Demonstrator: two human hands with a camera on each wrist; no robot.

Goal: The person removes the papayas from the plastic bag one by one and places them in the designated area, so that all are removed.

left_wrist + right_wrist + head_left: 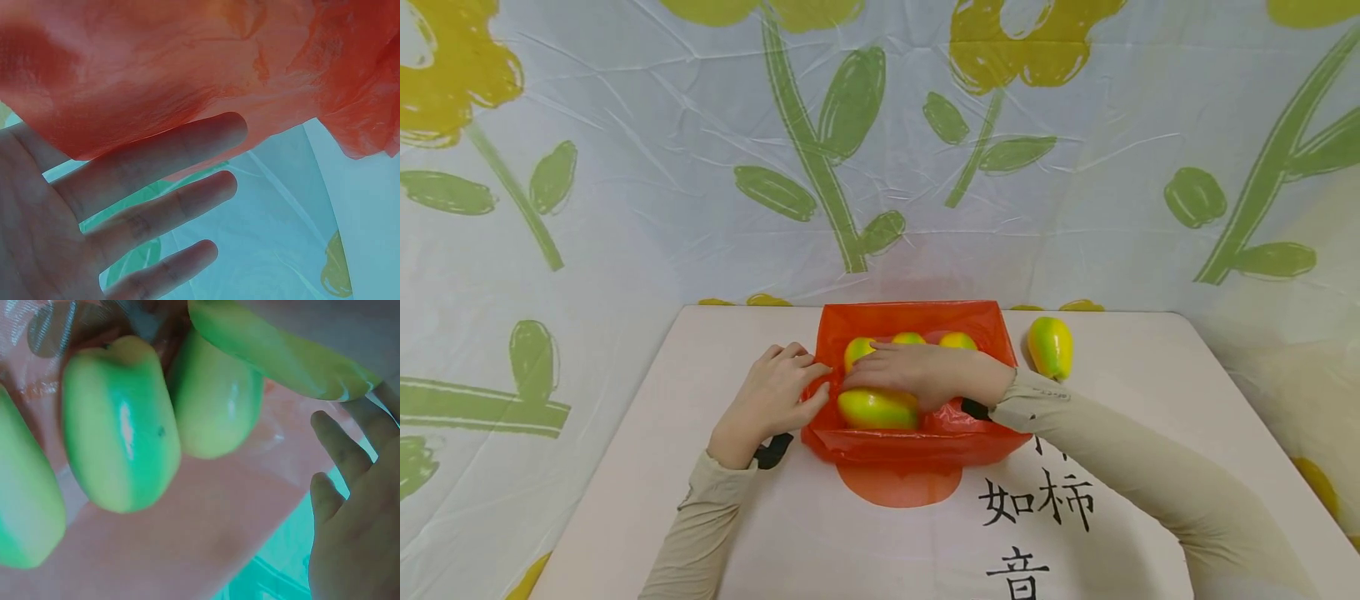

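While the front fruit (878, 410) is covered by the right hand (910, 371), the outlying fruit (1051, 343) is found outside the red bag (917, 450)

Nearest, black characters (1037, 504) are shown on the tabletop (1150, 375), at about 5 o'clock from the bag. Just inside its near wall, at 8 o'clock from its middle, the front fruit is placed under the right hand, whose fingers are pointed to 9 o'clock; whether it is gripped or merely pressed cannot be told. If settling this fruit is judged the step in hand, it is best lowered gently and bedded flat, with the thin wall not snagged by the fingertips. Its long axis is laid from 9 to 3 o'clock; its stem end cannot be told. At the bag's 9 o'clock side, the left hand (778, 396) is set against the red film, thumb and fingers apart, three of them shown straight and spread in the left wrist view. Farther in, three rear fruits (958, 340) are ranged side by side, roughly crosswise to the front one in the right wrist view. Off the bag's 2 o'clock side, the outlying fruit is tilted from 11 to 5 along its length, its narrow tip pointed at 5, towards the right sleeve (1127, 458). Farthest, a flowered curtain (700, 167) is hung
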